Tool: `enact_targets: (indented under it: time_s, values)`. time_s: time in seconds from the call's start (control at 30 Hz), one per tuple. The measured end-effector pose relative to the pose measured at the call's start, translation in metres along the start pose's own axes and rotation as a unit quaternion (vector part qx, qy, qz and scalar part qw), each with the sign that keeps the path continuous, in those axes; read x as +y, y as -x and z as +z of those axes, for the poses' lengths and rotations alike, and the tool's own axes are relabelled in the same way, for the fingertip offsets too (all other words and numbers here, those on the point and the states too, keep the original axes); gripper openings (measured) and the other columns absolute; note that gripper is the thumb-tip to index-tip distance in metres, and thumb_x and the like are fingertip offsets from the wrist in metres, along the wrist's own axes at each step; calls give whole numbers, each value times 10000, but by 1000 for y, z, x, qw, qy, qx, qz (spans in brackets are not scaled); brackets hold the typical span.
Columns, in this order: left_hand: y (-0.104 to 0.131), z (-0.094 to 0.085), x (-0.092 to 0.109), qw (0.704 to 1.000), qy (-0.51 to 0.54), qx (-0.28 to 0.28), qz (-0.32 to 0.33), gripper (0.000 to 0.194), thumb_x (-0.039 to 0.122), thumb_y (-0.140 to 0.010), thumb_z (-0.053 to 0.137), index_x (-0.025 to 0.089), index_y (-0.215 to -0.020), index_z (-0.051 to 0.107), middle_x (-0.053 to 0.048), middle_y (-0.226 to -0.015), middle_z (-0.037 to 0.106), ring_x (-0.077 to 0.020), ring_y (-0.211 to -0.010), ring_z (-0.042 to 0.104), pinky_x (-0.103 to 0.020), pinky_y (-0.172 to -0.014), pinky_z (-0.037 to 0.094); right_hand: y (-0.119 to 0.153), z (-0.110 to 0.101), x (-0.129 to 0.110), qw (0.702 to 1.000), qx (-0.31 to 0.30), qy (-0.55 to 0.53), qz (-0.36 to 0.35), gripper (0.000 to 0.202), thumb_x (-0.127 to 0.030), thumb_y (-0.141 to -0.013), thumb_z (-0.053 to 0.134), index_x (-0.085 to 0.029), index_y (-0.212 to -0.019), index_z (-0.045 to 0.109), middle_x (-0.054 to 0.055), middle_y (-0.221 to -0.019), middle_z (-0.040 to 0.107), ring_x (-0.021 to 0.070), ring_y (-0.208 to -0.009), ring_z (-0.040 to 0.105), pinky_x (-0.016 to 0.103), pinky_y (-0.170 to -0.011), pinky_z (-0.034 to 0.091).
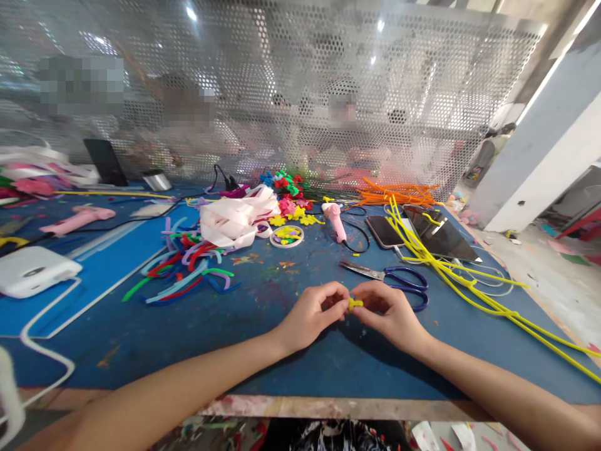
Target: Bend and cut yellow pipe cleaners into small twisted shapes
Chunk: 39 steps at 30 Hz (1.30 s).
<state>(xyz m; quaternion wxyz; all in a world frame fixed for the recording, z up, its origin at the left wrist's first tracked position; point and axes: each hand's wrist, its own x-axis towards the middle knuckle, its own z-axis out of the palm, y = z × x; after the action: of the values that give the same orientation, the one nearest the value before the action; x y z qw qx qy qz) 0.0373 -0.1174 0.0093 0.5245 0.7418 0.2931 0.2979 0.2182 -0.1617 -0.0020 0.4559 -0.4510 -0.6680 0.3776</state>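
Note:
Between my fingertips is a small yellow piece of bent pipe cleaner (355, 304), low over the blue table mat. My left hand (315, 315) pinches its left side, and my right hand (390, 313) pinches it from the right. Just behind my right hand lie scissors (406, 280) with dark blue handles, blades apart and pointing left. Long yellow pipe cleaners (451, 272) stretch across the right side of the mat. Farther back sit yellow pipe-cleaner flowers (295, 217) and a round white dish (287, 244) of small coloured pieces.
A pink glue gun (334, 220) stands behind the dish, another pink glue gun (77, 220) lies left. White ribbon (237, 216) and coloured pipe cleaners (181, 266) are piled left of centre. A phone (384, 232), tablet (441, 235) and orange stems (397, 192) lie back right.

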Motion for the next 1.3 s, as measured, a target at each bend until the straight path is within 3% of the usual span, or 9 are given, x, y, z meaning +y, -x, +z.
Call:
enact_targets:
  time_s: [0.4, 0.6, 0.8, 1.07, 1.3]
  values:
    - [3, 4, 3, 999, -40, -22, -11, 144, 258, -832, 517, 137, -798, 586, 0, -673, 614, -122, -639, 593, -213, -615, 427, -6, -10, 4, 997, -41, 48, -37, 130, -280, -727, 703, -160, -745, 659, -7, -666, 633, 80, -572, 549, 178, -530, 416]
    - [1, 0, -1, 1000, -6, -4, -12, 169, 291, -837, 514, 139, -800, 578, 0, -682, 614, -124, -639, 609, -214, -608, 439, -4, -7, 4, 998, -33, -41, 33, 239, -336, -715, 709, -166, -704, 541, -14, -622, 620, 103, -533, 594, 197, -499, 441]
    - [-7, -7, -4, 997, 59, 45, -35, 201, 328, -803, 560, 127, -811, 578, -20, -719, 636, -122, -610, 614, -230, -604, 469, -8, -6, 6, 990, -29, -119, 69, 293, -375, -760, 658, -150, -920, 559, 6, -683, 641, 112, -537, 613, 232, -530, 504]
    - [-8, -1, -4, 995, 73, 26, -57, 188, 309, -762, 606, 125, -770, 571, 2, -662, 617, -110, -580, 600, -218, -585, 451, -5, -3, 2, 995, -75, -38, 55, 291, -406, -843, 547, -131, -788, 624, 6, -612, 608, 90, -509, 583, 189, -513, 468]
    - [-9, -3, -7, 996, 57, -28, -56, 175, 291, -760, 609, 122, -750, 564, 15, -596, 587, -92, -541, 553, -200, -547, 422, -3, -3, -2, 993, -108, 1, 44, 342, -434, -863, 506, -141, -710, 595, -13, -594, 554, 67, -470, 530, 160, -459, 412]
